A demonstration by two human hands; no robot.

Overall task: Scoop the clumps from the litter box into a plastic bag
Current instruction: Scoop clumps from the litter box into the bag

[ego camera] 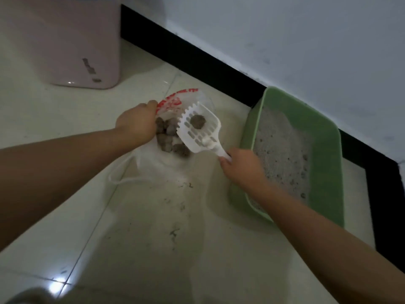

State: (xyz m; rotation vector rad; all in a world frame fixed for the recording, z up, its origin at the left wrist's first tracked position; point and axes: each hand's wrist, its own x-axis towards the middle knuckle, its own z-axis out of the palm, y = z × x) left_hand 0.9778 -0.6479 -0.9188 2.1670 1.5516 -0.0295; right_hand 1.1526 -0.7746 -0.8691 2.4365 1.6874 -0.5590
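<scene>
One grey clump (197, 121) sits in the bowl of the white slotted scoop (198, 129), centre of frame, held over the open mouth of the clear plastic bag (175, 102) with red print. Several more clumps (168, 137) lie inside the bag, below and left of the scoop. Right hand (241, 167) clamped round the scoop's handle. Left hand (135, 123) pinches the bag's rim, holding it open. Green litter box (324, 137) at right, just beside the bag, against the black baseboard (197, 60); grey litter inside. Pink bin (65, 40) upper left. Pale tiled floor (131, 238), dark specks near centre.
</scene>
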